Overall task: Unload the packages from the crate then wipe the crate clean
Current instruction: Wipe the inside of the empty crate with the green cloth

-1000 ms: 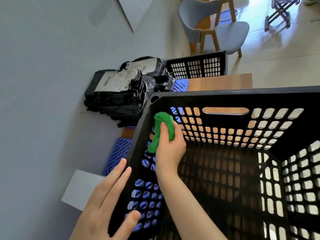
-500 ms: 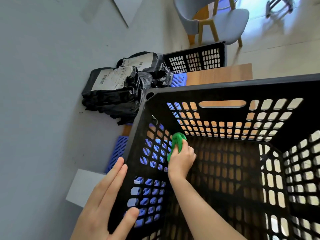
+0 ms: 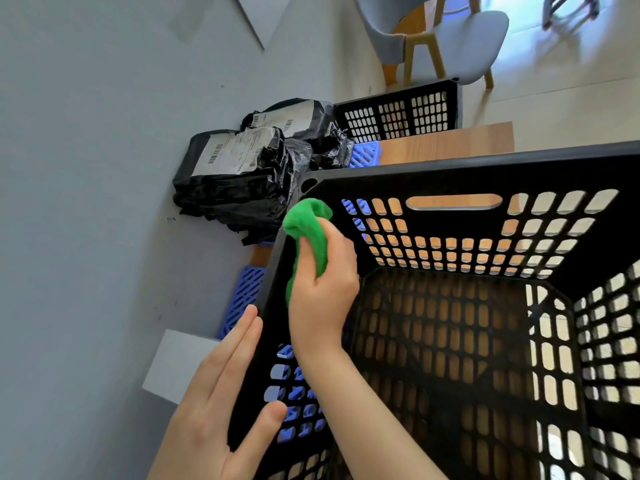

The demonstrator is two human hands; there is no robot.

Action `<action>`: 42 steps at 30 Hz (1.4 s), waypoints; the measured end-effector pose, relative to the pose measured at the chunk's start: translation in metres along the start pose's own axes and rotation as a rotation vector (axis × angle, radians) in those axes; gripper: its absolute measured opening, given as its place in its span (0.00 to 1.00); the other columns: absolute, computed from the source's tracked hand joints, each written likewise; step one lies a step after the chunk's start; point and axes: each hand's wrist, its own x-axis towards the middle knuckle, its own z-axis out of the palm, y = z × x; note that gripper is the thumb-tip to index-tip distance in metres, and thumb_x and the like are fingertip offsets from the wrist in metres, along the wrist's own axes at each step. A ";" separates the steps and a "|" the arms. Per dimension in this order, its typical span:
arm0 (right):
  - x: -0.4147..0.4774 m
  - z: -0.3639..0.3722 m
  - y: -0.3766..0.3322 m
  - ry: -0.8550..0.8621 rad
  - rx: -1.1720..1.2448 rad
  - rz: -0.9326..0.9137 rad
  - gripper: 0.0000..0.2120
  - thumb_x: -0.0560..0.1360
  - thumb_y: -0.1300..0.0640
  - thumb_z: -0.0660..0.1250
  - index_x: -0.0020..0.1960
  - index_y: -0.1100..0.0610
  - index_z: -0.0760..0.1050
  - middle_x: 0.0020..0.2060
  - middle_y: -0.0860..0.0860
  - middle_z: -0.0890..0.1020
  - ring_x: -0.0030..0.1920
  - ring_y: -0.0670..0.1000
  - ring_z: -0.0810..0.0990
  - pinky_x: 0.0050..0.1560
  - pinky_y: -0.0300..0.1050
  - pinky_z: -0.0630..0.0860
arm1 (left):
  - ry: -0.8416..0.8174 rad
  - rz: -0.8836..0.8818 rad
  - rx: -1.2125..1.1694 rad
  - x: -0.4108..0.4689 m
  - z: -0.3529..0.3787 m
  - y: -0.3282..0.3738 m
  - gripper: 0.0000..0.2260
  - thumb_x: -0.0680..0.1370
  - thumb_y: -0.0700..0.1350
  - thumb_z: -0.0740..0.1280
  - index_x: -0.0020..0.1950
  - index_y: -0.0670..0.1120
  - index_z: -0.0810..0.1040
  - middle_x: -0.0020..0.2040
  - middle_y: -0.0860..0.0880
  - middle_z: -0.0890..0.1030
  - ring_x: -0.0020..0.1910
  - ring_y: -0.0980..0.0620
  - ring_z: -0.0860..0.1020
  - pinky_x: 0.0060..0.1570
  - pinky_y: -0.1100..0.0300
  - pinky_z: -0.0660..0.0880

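- The crate [image 3: 450, 174] fills centre to 4 o'clock, emptied; the packages [image 3: 235, 174] lie outside at 11 o'clock.
- My right hand [image 3: 325, 289], clenched round the green cloth [image 3: 308, 220], has risen from mid-wall to the rim at 10 o'clock: wiping is underway.
- My left hand [image 3: 221, 393], fingers straight, still braces the wall at 7 o'clock.

A grey chair [image 3: 474, 39] with wooden legs is standing at one o'clock. A smaller black basket [image 3: 398, 114] is sitting at twelve, just behind a wooden tabletop [image 3: 450, 142]. A blue plastic grid [image 3: 244, 296] is lying at eight, beside the grey wall [image 3: 86, 168].
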 end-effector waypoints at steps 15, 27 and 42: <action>-0.024 -0.044 0.119 -0.136 -0.576 0.700 0.15 0.80 0.57 0.60 0.66 0.54 0.72 0.52 0.52 0.77 0.53 0.53 0.75 0.54 0.46 0.71 | -0.010 -0.008 -0.040 0.000 0.000 -0.002 0.30 0.75 0.59 0.61 0.77 0.55 0.63 0.77 0.61 0.62 0.73 0.64 0.63 0.66 0.75 0.61; -0.039 -0.018 -0.007 -0.047 -0.029 -0.062 0.14 0.77 0.61 0.64 0.62 0.57 0.75 0.53 0.48 0.78 0.55 0.46 0.77 0.56 0.39 0.74 | 0.001 -0.041 -0.193 -0.001 -0.003 0.003 0.31 0.76 0.63 0.55 0.78 0.63 0.52 0.76 0.65 0.59 0.75 0.65 0.58 0.62 0.63 0.64; -0.065 -0.061 0.108 -0.188 -0.584 0.417 0.17 0.78 0.60 0.63 0.67 0.56 0.73 0.55 0.51 0.78 0.54 0.52 0.74 0.51 0.40 0.68 | -0.021 -0.063 -0.170 -0.002 -0.003 0.003 0.31 0.76 0.65 0.56 0.78 0.63 0.52 0.76 0.66 0.59 0.74 0.65 0.59 0.63 0.61 0.64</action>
